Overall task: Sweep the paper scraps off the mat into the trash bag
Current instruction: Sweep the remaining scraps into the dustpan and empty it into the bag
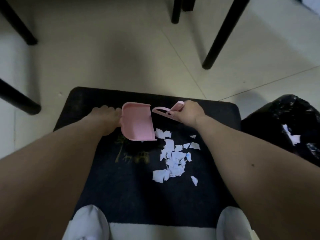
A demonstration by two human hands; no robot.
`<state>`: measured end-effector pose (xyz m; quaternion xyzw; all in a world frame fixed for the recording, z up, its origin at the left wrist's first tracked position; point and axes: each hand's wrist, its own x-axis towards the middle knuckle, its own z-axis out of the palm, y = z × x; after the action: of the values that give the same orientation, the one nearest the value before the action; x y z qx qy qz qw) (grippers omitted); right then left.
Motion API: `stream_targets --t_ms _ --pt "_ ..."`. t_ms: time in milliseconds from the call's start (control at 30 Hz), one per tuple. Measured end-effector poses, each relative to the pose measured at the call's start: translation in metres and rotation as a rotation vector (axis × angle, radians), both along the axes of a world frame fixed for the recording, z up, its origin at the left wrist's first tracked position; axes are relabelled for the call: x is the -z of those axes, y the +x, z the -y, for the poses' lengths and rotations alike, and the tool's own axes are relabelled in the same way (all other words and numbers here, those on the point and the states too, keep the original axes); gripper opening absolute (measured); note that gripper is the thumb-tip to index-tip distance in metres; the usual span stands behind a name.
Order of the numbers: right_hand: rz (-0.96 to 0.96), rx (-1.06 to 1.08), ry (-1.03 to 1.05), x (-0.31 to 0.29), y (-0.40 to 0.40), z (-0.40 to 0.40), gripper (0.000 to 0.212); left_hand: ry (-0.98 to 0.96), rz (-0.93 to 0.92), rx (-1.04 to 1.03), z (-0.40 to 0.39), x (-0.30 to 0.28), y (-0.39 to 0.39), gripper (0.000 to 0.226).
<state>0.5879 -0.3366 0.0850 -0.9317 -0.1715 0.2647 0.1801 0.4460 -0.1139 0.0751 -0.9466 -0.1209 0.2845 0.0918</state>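
A dark mat [121, 187] lies on the pale tiled floor. White paper scraps [173, 160] are heaped on its right half. My left hand [105, 118] holds a pink dustpan [136, 123] by its left side, its open edge facing right next to the topmost scraps. My right hand [188, 111] grips the pink handle of a small brush [166, 111] just right of the pan; its dark bristles are hard to make out against the mat. A black trash bag [285, 129] stands off the mat's right edge with a few scraps inside.
Black chair or table legs [216, 37] stand on the floor beyond the mat, more at the left [19, 99]. My two white shoes [88, 224] rest at the mat's near edge.
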Motion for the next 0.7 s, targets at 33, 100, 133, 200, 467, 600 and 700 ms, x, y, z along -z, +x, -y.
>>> stream_targets --t_ms 33,100,133,200,467,600,700 --pt "0.011 0.002 0.008 0.007 -0.005 -0.006 0.033 -0.002 -0.003 -0.011 -0.004 0.007 -0.007 0.037" --pt "0.029 -0.015 0.036 0.018 -0.013 -0.018 0.027 -0.019 -0.005 -0.04 -0.014 0.019 -0.02 0.034" --pt "0.043 -0.029 0.045 0.022 -0.016 -0.023 0.024 -0.031 -0.004 -0.058 -0.018 0.025 -0.025 0.034" --pt "0.075 -0.072 0.045 0.03 -0.022 -0.034 0.021 -0.04 -0.007 -0.076 -0.025 0.035 -0.036 0.035" --pt "0.08 -0.331 -0.092 0.055 -0.034 -0.058 0.021 -0.063 -0.047 -0.106 -0.04 0.057 -0.071 0.04" --pt "0.061 -0.443 -0.17 0.056 -0.038 -0.047 0.019 -0.099 -0.065 -0.129 -0.036 0.065 -0.084 0.042" --pt "0.039 -0.523 -0.216 0.05 -0.04 -0.028 0.016 -0.16 -0.041 -0.192 -0.028 0.069 -0.088 0.038"
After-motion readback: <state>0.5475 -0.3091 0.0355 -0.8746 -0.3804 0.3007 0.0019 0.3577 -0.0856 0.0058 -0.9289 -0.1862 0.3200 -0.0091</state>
